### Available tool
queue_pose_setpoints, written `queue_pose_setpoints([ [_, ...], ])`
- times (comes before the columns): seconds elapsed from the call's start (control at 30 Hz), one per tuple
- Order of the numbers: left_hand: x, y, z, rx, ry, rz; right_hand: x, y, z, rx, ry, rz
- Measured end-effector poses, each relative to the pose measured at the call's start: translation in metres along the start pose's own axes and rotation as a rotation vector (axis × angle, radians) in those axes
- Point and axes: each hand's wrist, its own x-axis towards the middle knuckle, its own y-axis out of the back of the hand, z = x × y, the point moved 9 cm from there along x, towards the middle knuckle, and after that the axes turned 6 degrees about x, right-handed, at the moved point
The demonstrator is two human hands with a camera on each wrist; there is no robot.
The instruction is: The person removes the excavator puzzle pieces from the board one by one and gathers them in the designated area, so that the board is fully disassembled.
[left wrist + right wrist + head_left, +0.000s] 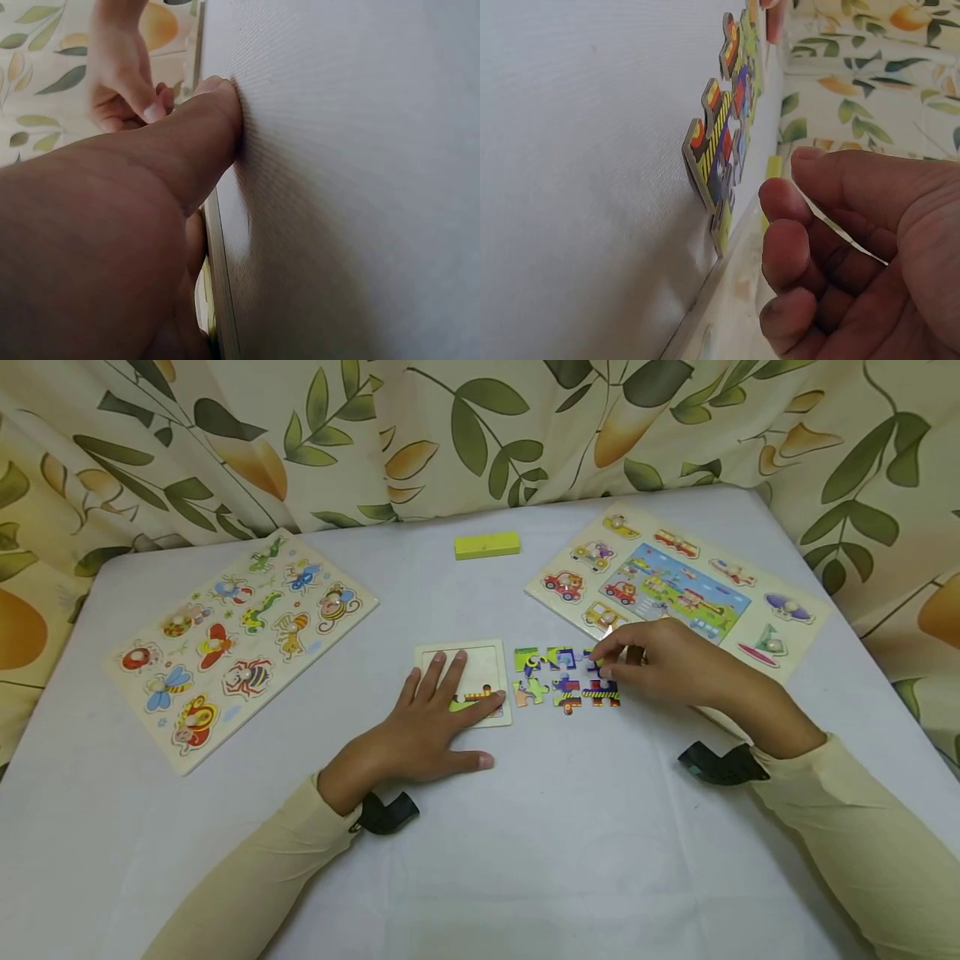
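Observation:
My left hand (420, 731) lies spread over a small square puzzle tray (483, 667), its fingers on the board and its thumb (214, 112) on the white cloth. Inside the tray some printed pieces show near the lower edge, partly under the fingers. Just right of the tray, several loose jigsaw pieces (566, 685) lie face up in two rows. Over their right end hovers my right hand (663, 660), fingers loosely bent. In the right wrist view, a gap separates thumb and fingertips (786, 247), with nothing between them, apart from the jigsaw pieces (718, 150).
A wooden insect peg board (281, 652) lies at the left. At the right, a vehicle peg board (780, 581) extends partly beneath my right forearm. A yellow block (487, 545) sits at the back, before a leaf-patterned curtain (480, 435). White cloth (525, 860) covers the table.

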Motion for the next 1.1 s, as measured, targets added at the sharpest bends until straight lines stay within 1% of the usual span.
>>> queue_pose_setpoints([
  [0.1,0.0,-0.001,0.0,0.001,-0.001,-0.002,0.002,-0.003,-0.002,0.026,0.007,-0.018],
  [0.2,0.0,0.002,0.001,0.003,-0.007,0.017,0.004,-0.004,-0.003,0.04,-0.005,-0.035],
  [0.43,0.0,0.014,0.004,-0.051,-0.007,0.129,0.013,-0.009,-0.012,0.063,-0.027,-0.055],
  [0.6,-0.002,0.018,0.005,-0.084,-0.043,0.162,0.019,-0.015,-0.017,0.091,-0.034,-0.068],
  [0.7,-0.005,0.018,0.004,-0.108,-0.055,0.161,0.022,-0.019,-0.02,0.113,-0.028,-0.078],
  [0.77,-0.008,0.016,0.002,-0.117,-0.047,0.149,0.025,-0.022,-0.023,0.128,-0.023,-0.093],
  [0.9,-0.017,0.009,-0.005,-0.101,-0.018,0.124,0.03,-0.029,-0.027,0.151,-0.011,-0.124],
  [1.1,-0.033,0.002,-0.013,-0.063,0.016,0.106,0.03,-0.035,-0.032,0.189,-0.005,-0.104],
])
